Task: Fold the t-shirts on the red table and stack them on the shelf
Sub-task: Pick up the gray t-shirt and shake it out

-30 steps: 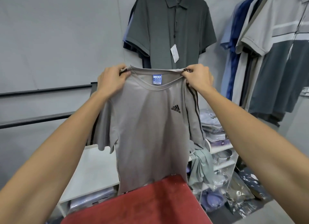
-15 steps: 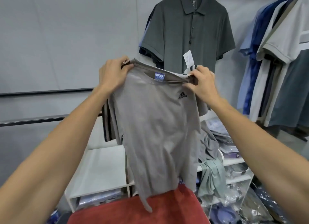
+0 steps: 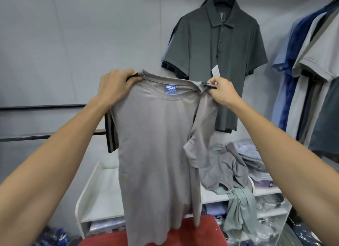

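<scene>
I hold a grey t-shirt [image 3: 156, 146] up in the air by its shoulders, and it hangs down to the red table [image 3: 183, 234] at the bottom. My left hand [image 3: 117, 84] grips the left shoulder beside the collar. My right hand [image 3: 220, 91] pinches the right shoulder, where the cloth is bunched. A blue label shows inside the collar, and no chest logo is visible. The left sleeve, with dark stripes, hangs at the side. The right sleeve is folded in against the body. The white shelf [image 3: 99, 200] stands behind the table.
A heap of loose grey and green shirts [image 3: 231, 176] lies on the right of the shelf, over packaged shirts. A dark green polo [image 3: 220, 53] hangs on the wall behind. More shirts [image 3: 311, 80] hang on the right. A dark rail [image 3: 27, 135] runs along the left wall.
The shirt has been turned round: the chest logo seen earlier no longer shows. The right shoulder is now bunched in my right hand. The view has shifted left and down.
</scene>
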